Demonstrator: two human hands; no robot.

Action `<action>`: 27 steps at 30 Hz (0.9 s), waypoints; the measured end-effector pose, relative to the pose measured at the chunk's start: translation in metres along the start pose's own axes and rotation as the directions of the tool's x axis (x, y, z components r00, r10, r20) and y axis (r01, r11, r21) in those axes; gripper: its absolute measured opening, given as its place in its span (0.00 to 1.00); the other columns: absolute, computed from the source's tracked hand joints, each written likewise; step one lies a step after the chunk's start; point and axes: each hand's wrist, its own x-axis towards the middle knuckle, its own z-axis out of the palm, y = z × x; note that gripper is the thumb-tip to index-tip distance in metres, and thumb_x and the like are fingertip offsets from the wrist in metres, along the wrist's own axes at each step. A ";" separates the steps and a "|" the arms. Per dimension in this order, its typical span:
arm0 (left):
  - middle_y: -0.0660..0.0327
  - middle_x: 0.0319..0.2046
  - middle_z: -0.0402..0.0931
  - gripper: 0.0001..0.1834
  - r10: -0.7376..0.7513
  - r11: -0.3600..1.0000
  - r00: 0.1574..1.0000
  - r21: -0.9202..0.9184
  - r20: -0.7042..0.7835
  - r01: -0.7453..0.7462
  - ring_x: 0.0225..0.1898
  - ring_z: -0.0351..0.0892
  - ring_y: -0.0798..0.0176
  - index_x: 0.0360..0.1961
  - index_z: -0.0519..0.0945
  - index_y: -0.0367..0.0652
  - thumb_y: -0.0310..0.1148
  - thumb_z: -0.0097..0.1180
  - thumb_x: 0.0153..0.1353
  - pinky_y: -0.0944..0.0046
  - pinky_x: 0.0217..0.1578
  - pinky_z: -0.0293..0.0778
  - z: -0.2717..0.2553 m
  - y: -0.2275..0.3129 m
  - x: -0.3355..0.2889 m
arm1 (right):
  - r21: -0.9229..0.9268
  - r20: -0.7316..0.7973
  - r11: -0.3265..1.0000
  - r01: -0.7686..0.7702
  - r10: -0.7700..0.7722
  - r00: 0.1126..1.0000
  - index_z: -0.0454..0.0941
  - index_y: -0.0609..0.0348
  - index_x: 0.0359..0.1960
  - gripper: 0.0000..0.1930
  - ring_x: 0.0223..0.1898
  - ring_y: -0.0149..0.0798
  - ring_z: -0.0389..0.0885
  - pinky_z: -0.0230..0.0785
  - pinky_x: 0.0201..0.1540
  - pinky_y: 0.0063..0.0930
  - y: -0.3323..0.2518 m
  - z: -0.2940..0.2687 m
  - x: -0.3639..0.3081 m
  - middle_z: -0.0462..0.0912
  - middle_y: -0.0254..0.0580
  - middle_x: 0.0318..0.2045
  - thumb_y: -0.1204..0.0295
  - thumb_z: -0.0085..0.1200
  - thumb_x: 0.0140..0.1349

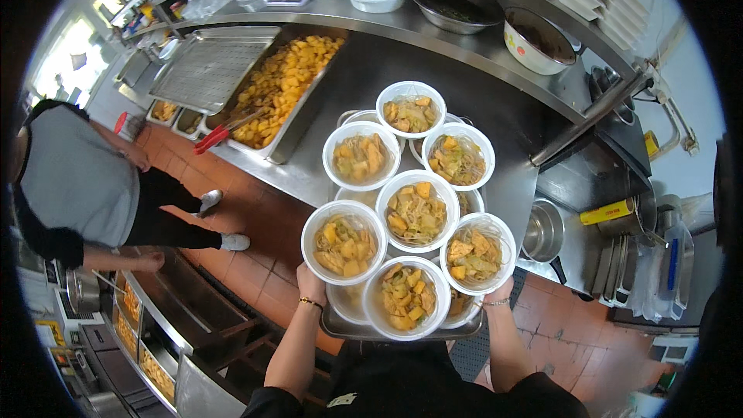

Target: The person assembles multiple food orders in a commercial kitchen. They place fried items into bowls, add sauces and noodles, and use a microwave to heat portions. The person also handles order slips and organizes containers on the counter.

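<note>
Loaded tray [348, 331] with white food bowls [418, 211], stacked in layers.
Left hand [311, 285] and right hand [501, 292] grasping the tray's opposite sides, grip partly hidden; tray across the near edge of the desk [507, 143].

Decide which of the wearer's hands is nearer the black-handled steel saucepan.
Right: the right hand is left of the saucepan; the left hand is farther left, across the tray.

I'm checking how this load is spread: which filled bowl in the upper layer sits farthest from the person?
The filled white bowl alone at the far tip; the other six upper-layer ones all sit nearer the person.
</note>
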 end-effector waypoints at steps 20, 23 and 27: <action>0.53 0.45 0.82 0.16 0.082 0.964 0.997 -0.255 0.002 -0.079 0.42 0.83 0.54 0.47 0.81 0.34 0.36 0.51 0.69 0.53 0.42 0.80 -0.096 0.264 -0.135 | -0.105 0.232 0.973 -0.204 0.223 0.947 0.79 0.59 0.48 0.17 0.47 0.43 0.82 0.77 0.51 0.43 -0.139 0.309 -0.103 0.83 0.44 0.46 0.60 0.51 0.69; 0.53 0.42 0.81 0.14 0.164 0.962 0.984 -0.208 -0.074 -0.176 0.41 0.82 0.55 0.44 0.80 0.35 0.35 0.50 0.68 0.53 0.44 0.78 -0.089 0.318 -0.116 | -0.205 0.243 0.968 -0.145 0.194 0.951 0.79 0.60 0.49 0.17 0.50 0.44 0.81 0.77 0.53 0.45 -0.146 0.376 -0.076 0.82 0.47 0.48 0.60 0.54 0.68; 0.58 0.36 0.78 0.11 0.242 0.954 0.962 -0.152 -0.124 -0.260 0.37 0.79 0.58 0.40 0.79 0.36 0.31 0.47 0.66 0.55 0.39 0.78 -0.077 0.385 -0.076 | -0.149 0.438 0.964 -0.221 0.264 0.859 0.76 0.60 0.53 0.20 0.51 0.46 0.81 0.76 0.55 0.49 -0.154 0.458 -0.039 0.81 0.48 0.51 0.57 0.54 0.70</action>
